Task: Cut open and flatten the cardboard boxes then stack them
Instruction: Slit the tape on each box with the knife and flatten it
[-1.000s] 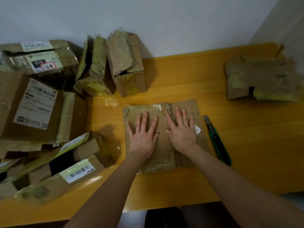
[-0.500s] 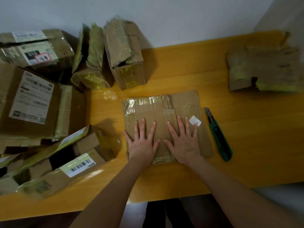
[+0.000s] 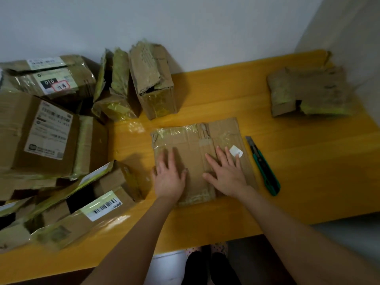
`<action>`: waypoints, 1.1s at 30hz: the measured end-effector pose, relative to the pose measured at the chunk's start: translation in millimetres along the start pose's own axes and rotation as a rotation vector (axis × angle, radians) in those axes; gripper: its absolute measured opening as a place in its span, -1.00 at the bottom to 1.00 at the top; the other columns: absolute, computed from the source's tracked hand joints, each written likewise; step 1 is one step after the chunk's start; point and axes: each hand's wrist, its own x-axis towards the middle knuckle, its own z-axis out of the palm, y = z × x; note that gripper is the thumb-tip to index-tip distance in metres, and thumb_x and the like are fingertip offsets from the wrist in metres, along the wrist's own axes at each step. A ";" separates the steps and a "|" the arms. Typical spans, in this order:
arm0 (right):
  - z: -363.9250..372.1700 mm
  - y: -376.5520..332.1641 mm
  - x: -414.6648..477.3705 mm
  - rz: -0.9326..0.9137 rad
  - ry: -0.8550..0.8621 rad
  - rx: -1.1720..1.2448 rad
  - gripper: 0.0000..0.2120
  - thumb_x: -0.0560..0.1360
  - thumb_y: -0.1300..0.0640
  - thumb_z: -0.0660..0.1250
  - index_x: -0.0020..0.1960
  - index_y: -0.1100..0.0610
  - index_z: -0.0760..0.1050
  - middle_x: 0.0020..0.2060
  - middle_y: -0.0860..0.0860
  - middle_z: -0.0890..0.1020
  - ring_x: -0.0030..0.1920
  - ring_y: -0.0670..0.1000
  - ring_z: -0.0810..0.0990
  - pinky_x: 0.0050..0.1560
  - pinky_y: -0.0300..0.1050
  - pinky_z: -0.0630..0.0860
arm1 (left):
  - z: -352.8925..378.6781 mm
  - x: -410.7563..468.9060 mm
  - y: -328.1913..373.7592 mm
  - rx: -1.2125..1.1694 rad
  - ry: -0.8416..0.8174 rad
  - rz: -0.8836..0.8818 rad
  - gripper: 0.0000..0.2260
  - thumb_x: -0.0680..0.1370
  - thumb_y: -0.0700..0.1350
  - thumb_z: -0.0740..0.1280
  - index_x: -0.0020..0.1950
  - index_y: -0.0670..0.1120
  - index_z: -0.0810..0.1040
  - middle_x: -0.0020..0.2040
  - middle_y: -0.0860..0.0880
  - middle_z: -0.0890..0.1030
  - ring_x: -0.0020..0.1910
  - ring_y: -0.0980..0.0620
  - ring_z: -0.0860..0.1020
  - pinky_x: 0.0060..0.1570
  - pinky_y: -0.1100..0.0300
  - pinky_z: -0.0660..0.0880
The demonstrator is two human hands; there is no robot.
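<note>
Cardboard box (image 3: 192,145) lies flat under both hands' fingers (image 3: 223,159).

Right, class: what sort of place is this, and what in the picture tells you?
Probably a plain room, home or work, for breaking down parcels: a table against a bare wall, labelled boxes heaped on it, a knife beside a flattened box.

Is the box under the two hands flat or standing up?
Flat. The box lies as a thin sheet on the table, left hand and right hand spread on it.
</note>
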 end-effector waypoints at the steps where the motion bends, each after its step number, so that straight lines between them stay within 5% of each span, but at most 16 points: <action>1: -5.4 0.6 -4.6 0.019 0.038 0.038 -0.34 0.57 -0.30 -0.01 0.57 -0.07 -0.10 0.55 0.07 -0.20 0.54 0.13 -0.24 0.51 0.18 -0.21 | -5.5 0.1 -2.8 -0.125 0.042 -0.109 -0.29 0.59 0.07 0.26 0.59 -0.04 -0.07 0.57 -0.15 0.01 0.53 -0.17 0.10 0.42 -0.19 0.14; 4: -11.4 -2.6 -23.7 0.140 0.122 0.096 -0.39 0.60 -0.18 0.07 0.56 0.01 0.00 0.55 0.11 -0.02 0.54 0.14 -0.07 0.52 0.10 0.01 | -23.8 6.2 -9.2 -0.525 0.026 -0.399 -0.32 0.57 -0.04 0.33 0.56 -0.14 0.05 0.44 -0.24 0.31 0.38 -0.28 0.34 0.32 -0.16 0.36; 7: -12.2 -12.2 -39.0 0.153 -0.010 0.117 -0.39 0.61 -0.18 0.05 0.57 0.01 -0.02 0.55 0.10 -0.03 0.54 0.15 -0.10 0.51 0.12 0.00 | -51.1 9.7 -5.3 -0.767 -0.022 -0.512 -0.53 0.56 -0.04 0.36 0.40 -0.20 0.38 0.24 -0.23 0.54 0.18 -0.26 0.52 0.19 -0.15 0.49; 10: -30.1 -18.8 -45.0 0.176 0.019 0.191 -0.42 0.62 -0.18 0.05 0.56 0.00 0.04 0.55 0.08 0.00 0.54 0.14 -0.03 0.50 0.11 0.04 | -87.8 9.3 11.2 -0.750 0.023 -0.370 -0.65 0.59 -0.01 0.30 0.29 -0.18 0.50 0.15 -0.17 0.60 0.12 -0.21 0.55 0.15 -0.09 0.51; 15: -93.0 -12.7 -48.0 0.366 0.341 0.451 -0.31 0.57 -0.18 0.20 0.56 0.06 0.02 0.54 0.09 0.05 0.52 0.13 0.08 0.46 0.06 0.17 | -162.5 17.8 49.6 -0.816 0.096 0.018 -0.86 0.62 -0.03 0.25 0.07 -0.05 0.52 0.01 -0.10 0.63 0.01 -0.11 0.60 0.11 -0.14 0.54; 19: -141.9 18.1 -45.3 0.567 0.487 0.921 -0.07 0.42 -0.24 0.39 0.57 0.11 -0.01 0.51 0.12 0.17 0.49 0.17 0.18 0.43 0.13 0.23 | -202.9 30.1 74.5 -0.931 0.126 0.091 -0.82 0.63 -0.07 0.25 0.14 -0.13 0.55 -0.01 -0.09 0.64 0.01 -0.08 0.61 0.10 -0.05 0.55; 22: -168.9 45.2 -46.4 0.559 0.506 1.216 -0.12 0.43 -0.14 0.43 0.55 0.14 0.04 0.47 0.10 0.29 0.44 0.17 0.29 0.37 0.07 0.28 | -211.3 37.8 98.6 -1.091 0.089 0.069 -0.83 0.63 -0.10 0.26 0.17 -0.13 0.53 -0.07 -0.04 0.62 -0.05 -0.05 0.60 0.04 0.01 0.54; 25: -189.3 77.8 -42.8 0.576 0.576 1.201 -0.22 0.44 -0.03 0.46 0.52 0.15 0.15 0.41 0.10 0.37 0.37 0.16 0.38 0.29 0.04 0.38 | -205.8 50.8 126.3 -1.132 -0.004 0.028 -0.85 0.60 -0.08 0.31 0.14 -0.09 0.51 -0.02 -0.07 0.63 -0.08 -0.04 0.61 0.02 -0.03 0.56; 29: -215.1 134.6 -25.4 0.616 0.679 1.046 -0.29 0.43 0.00 0.47 0.46 0.13 0.23 0.34 0.09 0.44 0.30 0.15 0.45 0.22 0.06 0.43 | -181.4 77.8 172.3 -1.069 -0.194 -0.003 -0.61 0.58 -0.18 0.32 0.41 -0.08 0.40 0.16 -0.09 0.59 0.03 -0.09 0.59 0.00 -0.04 0.56; 33: -235.5 197.3 -0.3 0.749 0.629 0.644 -0.22 0.46 -0.08 0.40 0.54 0.04 0.08 0.45 0.15 0.25 0.44 0.20 0.22 0.36 0.18 0.26 | -147.4 105.5 241.8 -1.158 -0.188 -0.082 -0.54 0.58 -0.32 0.27 0.46 -0.04 0.34 0.18 -0.13 0.55 0.02 -0.12 0.55 -0.05 -0.04 0.53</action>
